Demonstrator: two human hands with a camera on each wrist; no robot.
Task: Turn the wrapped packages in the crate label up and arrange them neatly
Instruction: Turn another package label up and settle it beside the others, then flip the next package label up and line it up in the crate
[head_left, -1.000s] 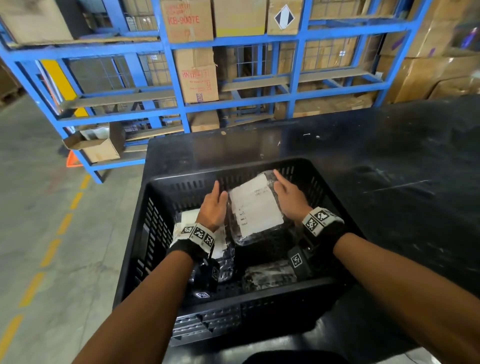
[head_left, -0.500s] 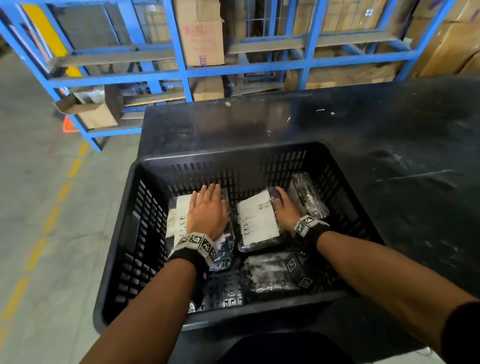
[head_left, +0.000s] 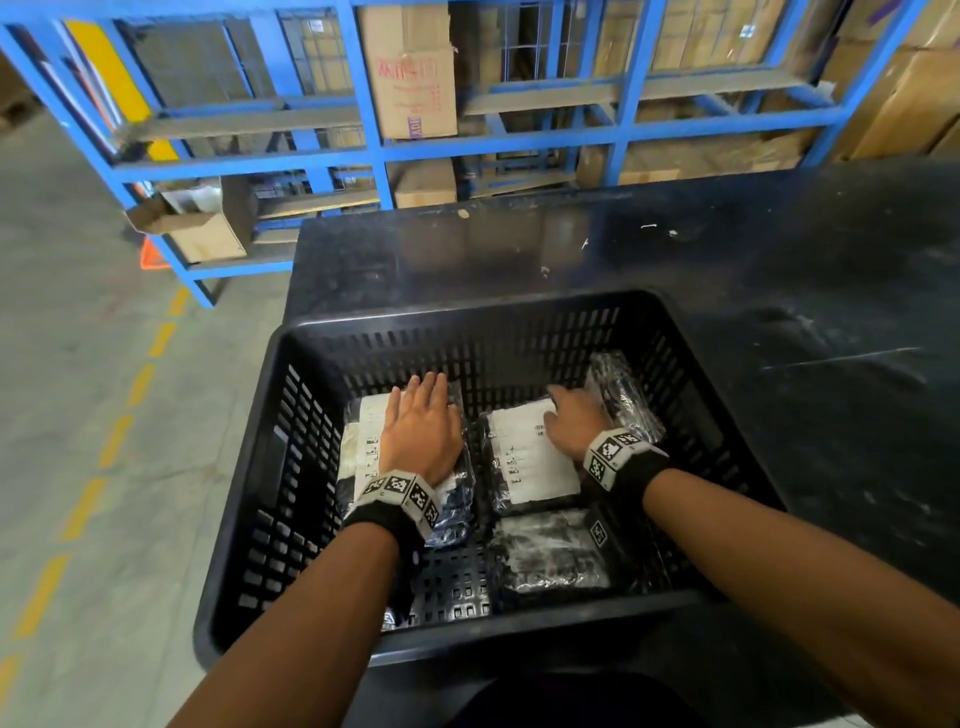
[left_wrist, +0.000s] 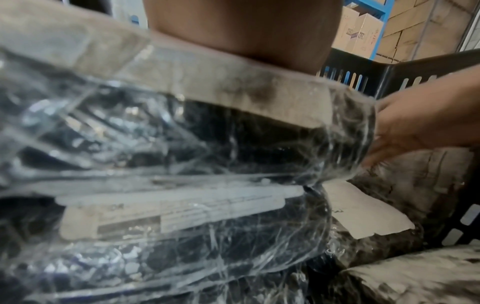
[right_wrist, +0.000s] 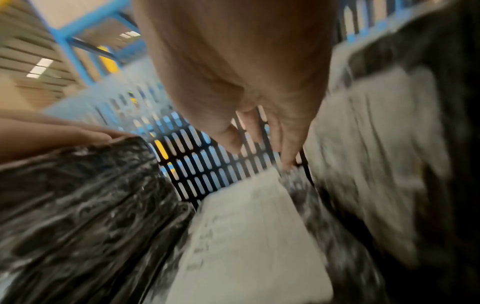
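A black slotted crate (head_left: 291, 467) holds several clear-wrapped dark packages. My left hand (head_left: 422, 431) lies flat, fingers straight, on top of the left stack (head_left: 363, 447), whose white label faces up. In the left wrist view that stack (left_wrist: 182, 148) fills the picture. My right hand (head_left: 570, 422) touches the far right corner of the middle package (head_left: 524, 462), which lies flat with its label up. In the right wrist view my fingertips (right_wrist: 287, 162) rest at that package's (right_wrist: 246, 236) far edge. A third package (head_left: 550, 558) lies near me with no label showing. A fourth (head_left: 626, 397) leans on the right wall.
The crate stands at the near left corner of a black table (head_left: 779, 270). Bare crate floor (head_left: 452, 582) shows near me, between the left stack and the unlabelled package. Blue shelving (head_left: 363, 150) with cardboard boxes stands behind, and a concrete floor lies to the left.
The labelled package that both hands held up tilted now lies flat on the crate floor. My left hand moved left onto the left stack. My right hand stays at the package's far corner.
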